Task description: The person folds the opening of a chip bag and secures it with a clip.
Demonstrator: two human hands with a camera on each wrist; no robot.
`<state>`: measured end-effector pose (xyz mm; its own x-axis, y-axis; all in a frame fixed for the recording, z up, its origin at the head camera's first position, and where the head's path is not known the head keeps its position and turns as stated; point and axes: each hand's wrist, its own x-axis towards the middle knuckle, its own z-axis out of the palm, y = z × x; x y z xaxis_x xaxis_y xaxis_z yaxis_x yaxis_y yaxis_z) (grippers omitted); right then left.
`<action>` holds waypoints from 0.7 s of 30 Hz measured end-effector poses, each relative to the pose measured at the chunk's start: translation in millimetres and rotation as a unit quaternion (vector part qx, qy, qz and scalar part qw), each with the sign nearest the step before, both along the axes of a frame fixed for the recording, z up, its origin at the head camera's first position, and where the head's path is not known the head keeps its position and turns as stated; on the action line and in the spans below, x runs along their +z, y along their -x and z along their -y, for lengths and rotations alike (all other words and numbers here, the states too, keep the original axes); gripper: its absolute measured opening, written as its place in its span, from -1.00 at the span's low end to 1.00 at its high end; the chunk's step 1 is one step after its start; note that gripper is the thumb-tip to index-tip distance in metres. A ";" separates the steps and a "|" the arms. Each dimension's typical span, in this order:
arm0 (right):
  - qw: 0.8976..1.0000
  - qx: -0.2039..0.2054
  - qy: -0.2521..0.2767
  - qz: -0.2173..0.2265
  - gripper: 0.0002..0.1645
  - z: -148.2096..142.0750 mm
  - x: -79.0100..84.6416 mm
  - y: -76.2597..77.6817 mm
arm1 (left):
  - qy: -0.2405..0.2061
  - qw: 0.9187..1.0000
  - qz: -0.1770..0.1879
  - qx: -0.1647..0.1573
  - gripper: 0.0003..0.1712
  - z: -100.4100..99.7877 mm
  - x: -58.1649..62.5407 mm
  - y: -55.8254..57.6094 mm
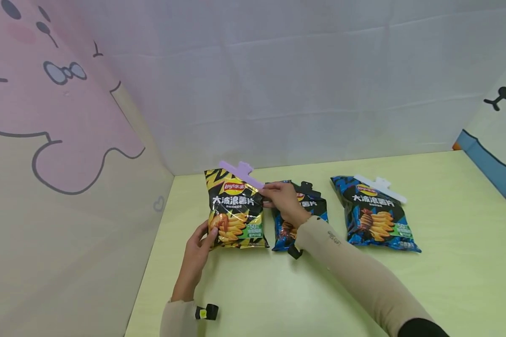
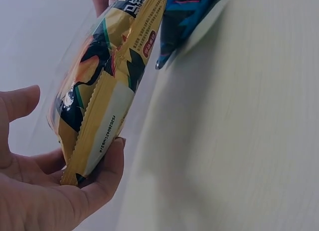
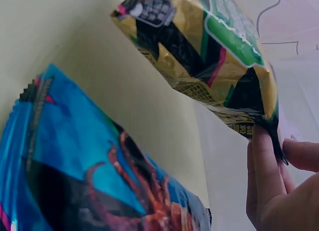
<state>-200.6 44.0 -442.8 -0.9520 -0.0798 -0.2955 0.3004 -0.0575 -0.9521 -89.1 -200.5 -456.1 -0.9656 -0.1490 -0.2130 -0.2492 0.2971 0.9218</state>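
Note:
A yellow and black chip bag stands tilted up at the left of the group, with a lilac bag clip across its top right corner. My left hand holds the bag's lower left side, thumb toward the front. In the left wrist view, the left hand's fingers curl under the crimped end of the bag. At the upper right corner, just below the clip's end, my right hand pinches the bag. The right wrist view shows the right hand gripping that corner between thumb and fingers.
Partly behind my right hand and forearm lies a blue chip bag with a black clip. Another blue chip bag with a white clip lies farther right. A pale yellow table meets fabric walls behind and at the left.

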 end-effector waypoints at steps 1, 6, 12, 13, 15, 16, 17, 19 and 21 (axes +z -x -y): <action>1.000 0.003 -0.001 0.003 -0.64 0.5 -0.6 0.7 | 0.005 1.000 0.001 0.001 -0.22 0.6 -1.0 1.1; 1.000 0.017 0.005 0.025 -0.62 2.8 -4.3 2.3 | 0.008 1.000 0.029 0.003 -0.17 2.3 -2.5 2.9; 0.998 0.037 0.006 0.049 -0.62 5.1 -9.9 2.9 | 0.013 0.999 0.046 -0.004 -0.17 4.9 -8.0 1.6; 0.998 0.041 0.004 0.052 -0.62 5.7 -10.1 2.9 | 0.014 0.999 0.046 -0.005 -0.18 5.5 -9.1 1.3; 0.997 0.049 0.001 0.060 -0.59 7.0 -9.9 2.7 | 0.015 0.999 0.046 -0.005 -0.19 6.5 -11.4 1.0; 0.997 0.052 0.000 0.064 -0.58 7.6 -9.6 2.6 | 0.016 0.999 0.046 -0.005 -0.19 7.0 -12.6 1.0; 0.996 0.053 0.000 0.068 -0.57 8.2 -9.4 2.5 | 0.019 0.999 0.046 -0.007 -0.19 7.5 -14.0 1.2; 0.996 0.053 0.001 0.075 -0.54 9.1 -9.5 2.1 | 0.024 0.998 0.049 -0.009 -0.18 8.1 -16.6 1.8; 0.995 0.055 0.002 0.081 -0.51 9.2 -10.6 1.5 | 0.029 0.998 0.054 -0.010 -0.17 8.7 -19.4 2.5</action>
<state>-202.1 34.7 -453.4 -0.8773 -0.1813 -0.4444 0.4549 -0.0191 -0.8903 -91.6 -209.2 -475.5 -0.9407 -0.1439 -0.3073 -0.3390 0.3545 0.8714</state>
